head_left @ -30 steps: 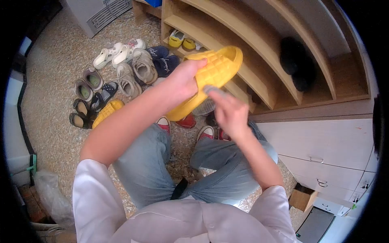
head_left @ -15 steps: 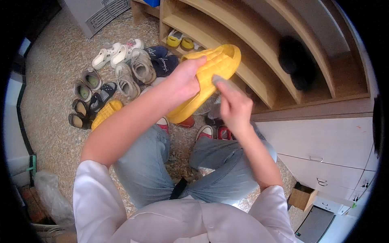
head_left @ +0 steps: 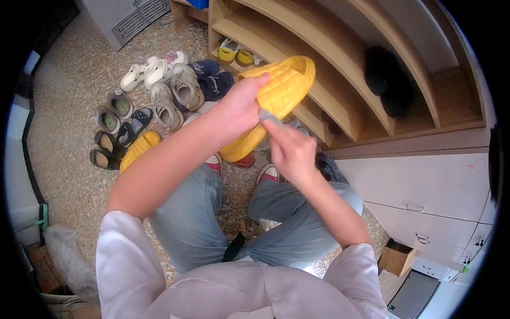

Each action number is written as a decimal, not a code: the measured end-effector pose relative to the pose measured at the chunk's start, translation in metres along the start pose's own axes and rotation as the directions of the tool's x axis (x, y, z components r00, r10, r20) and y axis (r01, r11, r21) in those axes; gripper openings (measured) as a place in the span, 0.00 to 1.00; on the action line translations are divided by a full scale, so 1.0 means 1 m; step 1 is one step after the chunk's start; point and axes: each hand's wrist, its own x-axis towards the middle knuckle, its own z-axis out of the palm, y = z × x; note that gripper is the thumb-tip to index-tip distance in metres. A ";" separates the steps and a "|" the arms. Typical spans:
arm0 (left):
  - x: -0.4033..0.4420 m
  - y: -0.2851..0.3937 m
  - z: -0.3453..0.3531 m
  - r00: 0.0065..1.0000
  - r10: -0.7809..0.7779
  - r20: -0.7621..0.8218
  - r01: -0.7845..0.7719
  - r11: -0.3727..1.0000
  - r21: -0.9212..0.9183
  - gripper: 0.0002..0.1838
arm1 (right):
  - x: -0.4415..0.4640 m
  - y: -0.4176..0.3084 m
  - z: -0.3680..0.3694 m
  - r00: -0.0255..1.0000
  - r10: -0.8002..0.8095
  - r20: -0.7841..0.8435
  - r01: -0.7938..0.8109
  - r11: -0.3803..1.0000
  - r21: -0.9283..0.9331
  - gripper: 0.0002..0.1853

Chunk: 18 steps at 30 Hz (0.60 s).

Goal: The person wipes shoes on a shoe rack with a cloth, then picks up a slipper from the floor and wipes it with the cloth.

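A yellow quilted slide slipper (head_left: 284, 87) is held up in front of me, its toe pointing up and to the right. My left hand (head_left: 248, 101) grips it at the side, thumb on top of the strap. Against the strap's lower edge, my right hand (head_left: 292, 149) presses its fingertips, with a thin greyish cloth (head_left: 267, 116) over the index finger. The other fingers of that hand are curled in. Another yellow slipper (head_left: 141, 149) lies on the floor left of my forearm, partly hidden by it.
Several pairs stand on the floor to the left: white clogs (head_left: 139, 73), beige sneakers (head_left: 186, 87), navy slippers (head_left: 215, 82), black sandals (head_left: 106, 146). A wooden shoe rack (head_left: 313, 40) curves ahead, with yellow-toed shoes (head_left: 228, 50) on it. White drawers (head_left: 419, 181) are at right.
My right hand has slid left and down across the slipper's strap, the cloth moving with it. The slipper and my left hand have barely moved.
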 end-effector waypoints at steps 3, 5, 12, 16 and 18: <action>-0.001 0.001 -0.002 0.997 0.055 0.052 -0.056 0.998 0.026 0.20 | 0.018 0.018 -0.004 0.971 -0.064 -0.231 0.079 0.995 0.055 0.21; 0.001 0.000 -0.001 0.996 0.060 0.066 -0.061 0.998 0.011 0.20 | 0.018 0.027 -0.006 0.977 0.063 -0.206 -0.048 0.996 0.077 0.21; 0.003 -0.002 -0.004 0.999 0.032 0.042 -0.033 0.999 0.029 0.20 | 0.010 0.017 -0.003 0.996 0.004 -0.091 -0.003 1.000 0.009 0.19; -0.001 -0.002 0.001 0.992 0.074 0.106 -0.085 0.991 0.099 0.20 | 0.022 0.035 -0.004 0.966 0.053 -0.253 -0.046 0.998 0.036 0.18; -0.002 -0.002 0.003 0.992 0.091 0.087 -0.104 0.981 0.161 0.21 | 0.013 0.022 0.001 0.973 0.006 -0.231 0.006 0.999 0.053 0.18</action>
